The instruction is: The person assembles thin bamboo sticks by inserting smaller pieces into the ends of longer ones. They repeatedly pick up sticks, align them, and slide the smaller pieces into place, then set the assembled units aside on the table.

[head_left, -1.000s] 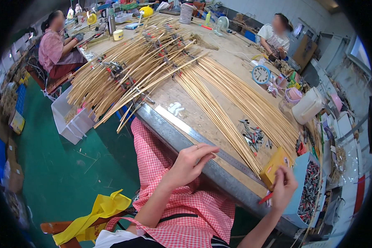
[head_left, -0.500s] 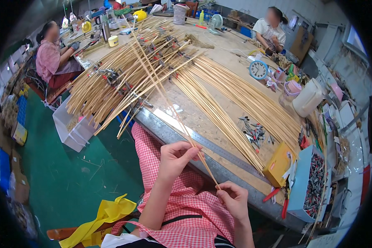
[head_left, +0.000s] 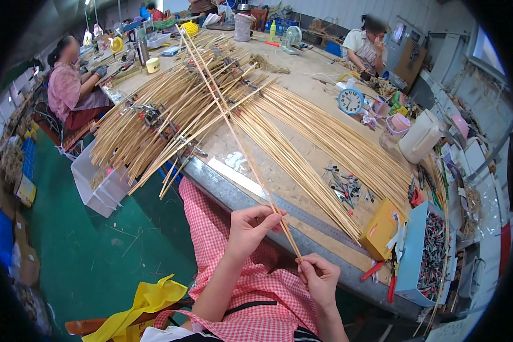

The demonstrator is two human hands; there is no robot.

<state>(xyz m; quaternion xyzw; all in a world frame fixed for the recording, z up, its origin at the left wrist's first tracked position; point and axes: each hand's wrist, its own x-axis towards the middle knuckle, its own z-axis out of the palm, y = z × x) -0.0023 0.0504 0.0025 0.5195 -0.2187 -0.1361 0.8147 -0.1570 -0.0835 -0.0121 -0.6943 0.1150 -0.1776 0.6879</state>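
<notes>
A pair of long, thin bamboo strips (head_left: 261, 183) runs from my hands up and away across the table, their far ends over the back of a large pile. My left hand (head_left: 255, 228) pinches them between thumb and fingers above the table's near edge. Closer to me, my right hand (head_left: 320, 278) grips their near ends with thumb and fingertips. Beyond the strips, a loose bundle of similar bamboo strips (head_left: 302, 165) lies on the table. The big pile of bamboo strips (head_left: 117, 137) on the left carries several small dark clips (head_left: 149, 114).
A steel ruler (head_left: 308, 214) lies along the table's metal edge. To the right are loose clips (head_left: 345, 185), a yellow box (head_left: 382, 228), red-handled pliers (head_left: 392, 288) and a blue box of clips (head_left: 410, 256). A clock (head_left: 351, 101) stands farther back. Two co-workers sit across and left.
The strips in my hands have drawn closer together along their length. My left hand has shifted slightly right. The co-worker at the far right has raised a hand to the head.
</notes>
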